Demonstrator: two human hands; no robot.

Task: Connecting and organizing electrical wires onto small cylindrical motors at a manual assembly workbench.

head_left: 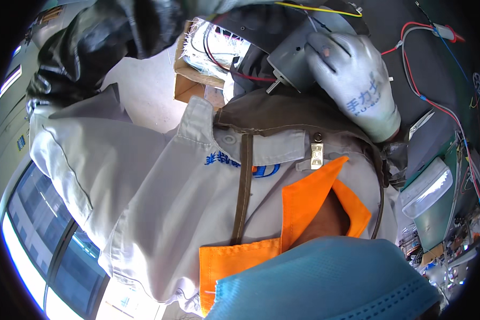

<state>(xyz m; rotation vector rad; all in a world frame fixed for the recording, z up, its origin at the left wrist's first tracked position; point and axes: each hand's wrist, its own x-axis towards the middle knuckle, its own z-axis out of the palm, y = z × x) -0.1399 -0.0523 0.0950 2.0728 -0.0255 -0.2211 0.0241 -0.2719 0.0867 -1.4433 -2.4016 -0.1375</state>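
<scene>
Rests the curled, gloved right hand (352, 80) against grey motor (292, 61), just beyond brown apron (288, 112); cannot tell whether pinching it or merely touching. Cannot tell grip of left hand, out of view past black sleeve (106, 48). Shows 1 cardboard box (185, 89) left of motor.

Pale floor (149, 93), dark-framed windows (41, 205) (bright at one edge)
</scene>
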